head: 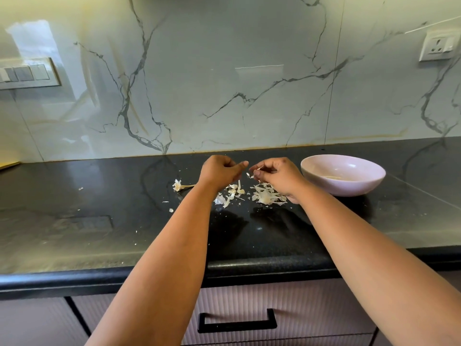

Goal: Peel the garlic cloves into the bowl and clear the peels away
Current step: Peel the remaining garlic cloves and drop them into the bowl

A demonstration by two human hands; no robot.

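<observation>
Fingers (259,171) pinching peel (250,175) above peels (265,196)

Domestic kitchen. Evidenced by a polished black stone countertop (74,221) with rounded front edge, backed by a glossy white marble-pattern wall panel (224,83) with grey veining. Ribbed pale cabinet drawer (249,295) below, fitted with a black bar handle (237,323). Wall switch plate (27,73) at left, power socket (439,46) at right. Pale bowl (343,174) and scattered garlic peels (264,194) on the counter.
</observation>
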